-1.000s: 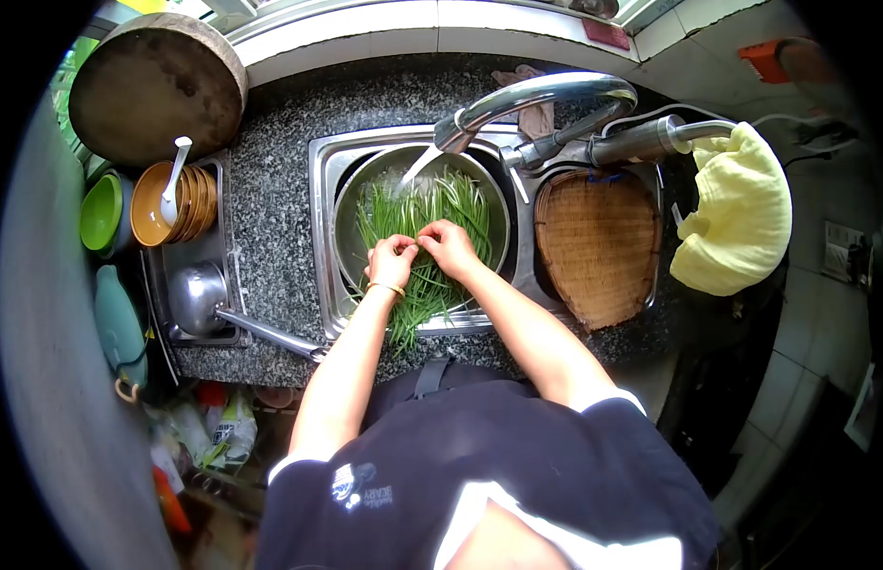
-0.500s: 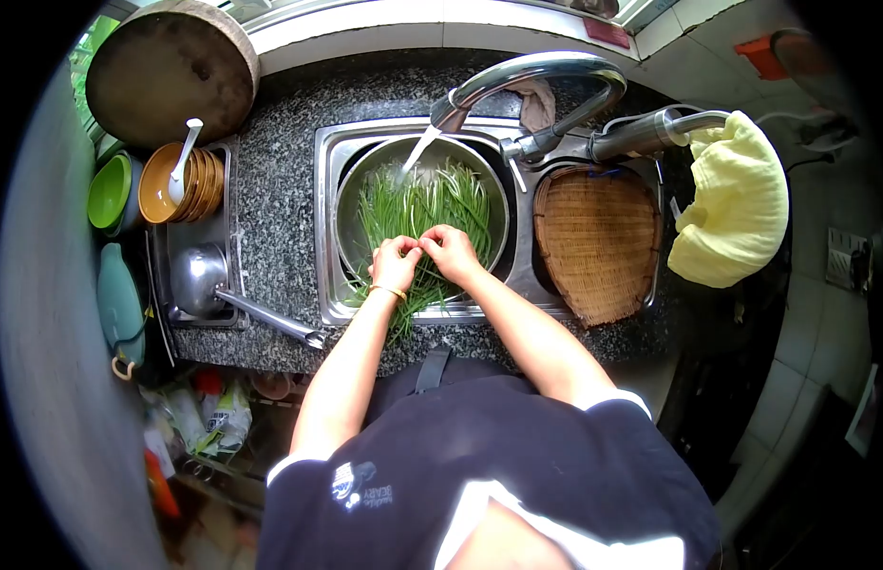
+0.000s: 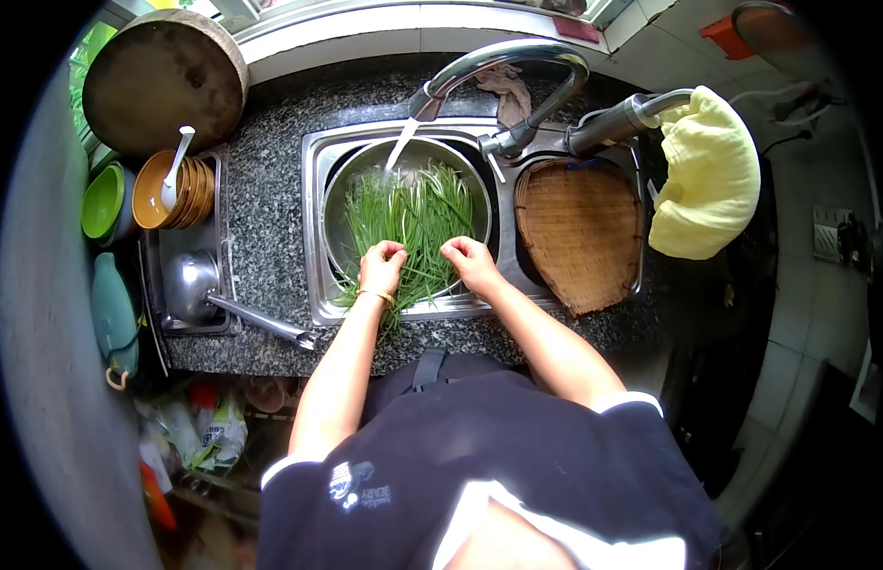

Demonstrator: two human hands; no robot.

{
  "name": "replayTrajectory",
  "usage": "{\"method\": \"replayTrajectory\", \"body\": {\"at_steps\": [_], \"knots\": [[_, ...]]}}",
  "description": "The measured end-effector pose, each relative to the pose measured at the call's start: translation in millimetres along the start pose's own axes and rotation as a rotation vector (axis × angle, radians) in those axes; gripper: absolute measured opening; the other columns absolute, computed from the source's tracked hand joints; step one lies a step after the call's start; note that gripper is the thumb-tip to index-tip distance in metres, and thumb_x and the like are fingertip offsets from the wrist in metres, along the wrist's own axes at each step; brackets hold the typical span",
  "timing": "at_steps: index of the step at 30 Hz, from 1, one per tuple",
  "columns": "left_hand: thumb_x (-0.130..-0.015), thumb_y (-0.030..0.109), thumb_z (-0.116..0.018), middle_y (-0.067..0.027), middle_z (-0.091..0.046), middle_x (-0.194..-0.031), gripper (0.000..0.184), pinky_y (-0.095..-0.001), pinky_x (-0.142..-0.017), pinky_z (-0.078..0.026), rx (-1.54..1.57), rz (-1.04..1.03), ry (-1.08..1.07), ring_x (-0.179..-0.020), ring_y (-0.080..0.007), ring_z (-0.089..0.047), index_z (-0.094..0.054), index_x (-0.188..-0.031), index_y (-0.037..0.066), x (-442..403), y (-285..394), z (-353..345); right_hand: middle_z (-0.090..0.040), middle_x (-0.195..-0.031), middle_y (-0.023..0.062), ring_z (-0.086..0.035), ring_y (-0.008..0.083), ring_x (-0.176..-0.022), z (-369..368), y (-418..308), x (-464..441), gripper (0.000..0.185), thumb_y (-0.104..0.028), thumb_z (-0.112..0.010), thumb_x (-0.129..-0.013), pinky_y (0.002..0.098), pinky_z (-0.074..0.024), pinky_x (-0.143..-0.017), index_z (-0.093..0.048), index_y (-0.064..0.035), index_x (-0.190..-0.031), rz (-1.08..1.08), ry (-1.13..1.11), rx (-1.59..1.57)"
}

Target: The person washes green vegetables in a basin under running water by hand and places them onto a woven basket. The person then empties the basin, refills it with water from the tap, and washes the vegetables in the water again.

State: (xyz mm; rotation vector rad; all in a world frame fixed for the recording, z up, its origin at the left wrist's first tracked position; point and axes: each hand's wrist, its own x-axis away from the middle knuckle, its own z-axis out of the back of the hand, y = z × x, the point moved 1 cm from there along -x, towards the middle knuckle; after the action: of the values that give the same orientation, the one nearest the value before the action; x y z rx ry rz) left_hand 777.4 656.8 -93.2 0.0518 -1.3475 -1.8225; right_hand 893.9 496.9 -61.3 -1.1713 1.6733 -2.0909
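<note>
Long green stalks with pale ends (image 3: 410,214) lie in a round metal basin (image 3: 335,220) in the left sink bowl, their leaves hanging over the front rim. Water runs from the faucet (image 3: 425,103) into the basin. Above the left front of the stalks is my left hand (image 3: 381,267), its fingers pinched together; what they hold is too small to make out. My right hand (image 3: 470,259) is a short way to its right, at the basin's front right, also pinched. The two hands are apart.
A woven basket (image 3: 584,228) stands in the right sink bowl. Yellow cloth (image 3: 712,180) covers something at the right. At the left are brown bowls (image 3: 199,195), a ladle (image 3: 191,285), green bowls (image 3: 103,202) and a round wooden board (image 3: 163,84).
My hands were together over the stalks and have moved apart, my right hand to the right. The whole view has shifted slightly.
</note>
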Motion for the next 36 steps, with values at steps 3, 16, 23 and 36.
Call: {"method": "replayTrajectory", "body": {"at_steps": [3, 16, 23, 36], "knots": [[-0.074, 0.026, -0.068, -0.0064, -0.063, -0.087, 0.021, -0.0334, -0.076, -0.045, 0.005, 0.001, -0.009, -0.082, -0.0208, -0.06, -0.068, -0.087, 0.01, 4, 4, 2, -0.066, -0.09, 0.0077, -0.06, 0.0135, -0.084, 12, 0, 14, 0.018, -0.013, -0.058, -0.086, 0.0269, -0.047, -0.076, -0.064, 0.0009, -0.097, -0.025, -0.034, 0.015], [-0.075, 0.037, -0.066, -0.0189, -0.05, -0.119, 0.055, -0.0432, -0.096, -0.038, -0.442, 0.044, 0.259, -0.11, -0.036, -0.048, -0.051, -0.12, 0.009, -43, 22, 41, -0.059, -0.072, 0.0029, -0.051, 0.0098, -0.068, 15, 13, 22, 0.023, -0.024, -0.065, -0.084, 0.0261, -0.043, -0.063, -0.06, -0.0017, -0.082, -0.016, 0.078, 0.085], [-0.079, 0.039, -0.062, -0.0274, -0.048, -0.125, 0.067, -0.0435, -0.098, -0.038, -0.335, 0.134, 0.15, -0.116, -0.0394, -0.047, -0.041, -0.129, 0.001, -103, 16, 51, -0.063, -0.09, 0.0047, -0.057, 0.0106, -0.08, 10, -7, -11, 0.021, -0.017, -0.057, -0.088, 0.0249, -0.0462, -0.072, -0.059, -0.0021, -0.103, -0.07, 0.103, 0.015], [-0.068, 0.023, -0.072, -0.0232, -0.056, -0.112, 0.083, -0.0394, -0.088, -0.045, -0.141, 0.092, 0.086, -0.105, -0.0342, -0.056, -0.028, -0.134, 0.0, -118, 16, -20, -0.05, -0.122, 0.0204, -0.052, 0.0274, -0.11, -33, -31, -111, 0.048, -0.035, -0.038, -0.097, 0.0367, -0.0438, -0.093, -0.039, 0.0029, -0.127, -0.368, 0.117, -0.459]]}}
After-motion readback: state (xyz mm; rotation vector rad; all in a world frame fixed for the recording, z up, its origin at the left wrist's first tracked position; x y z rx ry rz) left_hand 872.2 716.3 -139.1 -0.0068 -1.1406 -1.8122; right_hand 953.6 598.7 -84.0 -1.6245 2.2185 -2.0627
